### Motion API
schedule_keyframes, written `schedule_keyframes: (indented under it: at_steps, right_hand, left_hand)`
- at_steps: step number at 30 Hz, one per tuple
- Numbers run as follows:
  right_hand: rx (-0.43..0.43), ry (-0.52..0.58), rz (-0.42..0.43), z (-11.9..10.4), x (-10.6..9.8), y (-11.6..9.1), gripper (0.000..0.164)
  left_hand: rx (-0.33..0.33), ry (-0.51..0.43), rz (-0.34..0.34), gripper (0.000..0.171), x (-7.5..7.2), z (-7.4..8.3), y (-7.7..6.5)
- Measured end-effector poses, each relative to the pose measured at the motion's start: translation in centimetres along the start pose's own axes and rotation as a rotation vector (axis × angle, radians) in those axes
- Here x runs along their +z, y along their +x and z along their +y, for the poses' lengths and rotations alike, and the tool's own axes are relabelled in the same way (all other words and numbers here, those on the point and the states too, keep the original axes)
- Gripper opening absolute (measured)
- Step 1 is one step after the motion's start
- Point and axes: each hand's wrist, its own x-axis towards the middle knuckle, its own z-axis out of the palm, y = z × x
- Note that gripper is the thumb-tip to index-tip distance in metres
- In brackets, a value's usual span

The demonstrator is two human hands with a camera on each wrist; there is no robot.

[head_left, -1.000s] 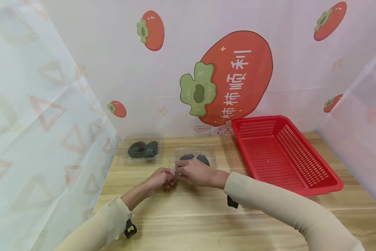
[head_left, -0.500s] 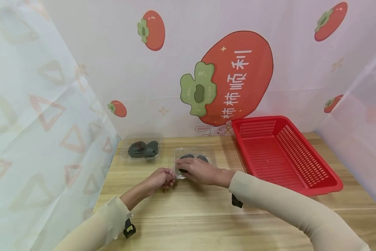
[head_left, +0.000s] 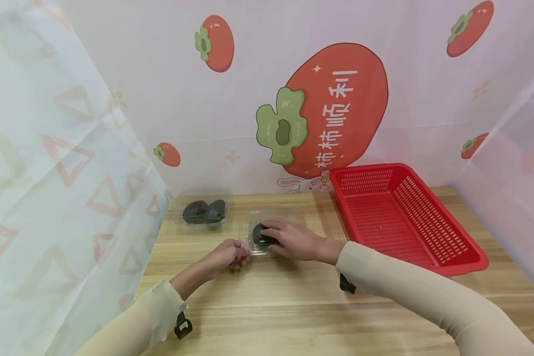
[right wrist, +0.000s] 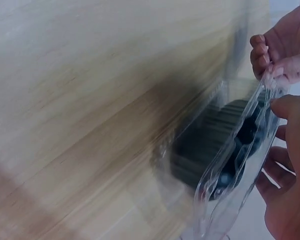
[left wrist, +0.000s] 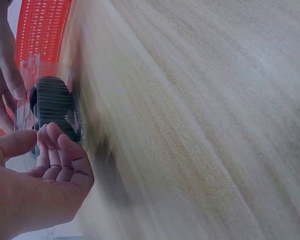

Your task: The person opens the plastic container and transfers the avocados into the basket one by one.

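A clear plastic clamshell box [head_left: 259, 252] holding dark, avocado-like fruits [head_left: 262, 235] sits on the wooden table, its lid over them. At its near left corner, my left hand [head_left: 228, 254] pinches the edge between thumb and fingertips. My right hand [head_left: 295, 241] lies across the lid, covering the right part of the box. Seen from the right wrist, its thumb is at the lid's rim [right wrist: 225, 162] and the other fingers spread over the lid's top. The left wrist view shows the ribbed side of the box [left wrist: 54, 100] past my left fingers.
Another clear box [head_left: 223, 222] with dark fruits [head_left: 195, 211] stands at the back left. A red perforated basket [head_left: 464, 269] is on the right. Printed cloth walls [head_left: 231, 109] close off the back and both sides.
My right hand has slid rightward along the lid, away from the near left corner, uncovering the left fruit. My left hand has stayed at the corner, and the box has barely moved.
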Motion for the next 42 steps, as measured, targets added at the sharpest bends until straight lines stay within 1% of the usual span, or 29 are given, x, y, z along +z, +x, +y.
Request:
schedule_keyframes:
  at_steps: [4, 11, 16, 21, 23, 28, 30, 33, 38, 42]
  right_hand:
    - [0.007, 0.003, -0.014, 0.3, -0.3, -0.6, 0.049]
    - [0.024, 0.011, 0.005, 0.9, -1.2, -1.9, 0.051]
    - [0.007, 0.028, 0.012, 1.4, -1.9, -2.5, 0.05]
    - [0.006, 0.06, 0.015, 1.7, -2.4, -2.9, 0.05]
    - [0.023, 0.072, 0.014, 1.8, -2.6, -3.0, 0.048]
    - [0.051, 0.119, 0.042, 2.0, -3.0, -2.9, 0.042]
    - [0.057, 0.143, 0.056, 2.0, -3.2, -2.9, 0.042]
    - [0.061, 0.178, 0.071, 1.9, -3.5, -2.8, 0.043]
    - [0.063, 0.218, 0.086, 2.1, -3.8, -2.6, 0.042]
    - [0.051, 0.263, 0.108, 2.1, -4.2, -2.3, 0.039]
  left_hand:
    - [0.002, 0.004, -0.012, 0.02, 0.0, -0.1, -0.2]
    - [0.001, 0.013, -0.02, 0.019, -0.1, -0.2, -0.6]
    - [-0.005, 0.008, -0.042, 0.018, -0.3, -0.4, -0.6]
    - [-0.008, 0.023, -0.05, 0.019, -0.3, -0.7, -0.9]
    - [-0.004, 0.03, -0.053, 0.019, -0.3, -0.7, -1.0]
    - [0.018, 0.065, -0.059, 0.021, -0.2, -0.6, -1.2]
    - [0.034, 0.101, -0.05, 0.022, -0.2, -0.6, -1.3]
    - [0.058, 0.169, -0.02, 0.022, 0.0, -0.5, -1.4]
    - [0.133, 0.35, 0.051, 0.019, 0.2, -0.1, -1.7]
    - [0.215, 0.541, 0.13, 0.016, 0.2, 0.2, -1.8]
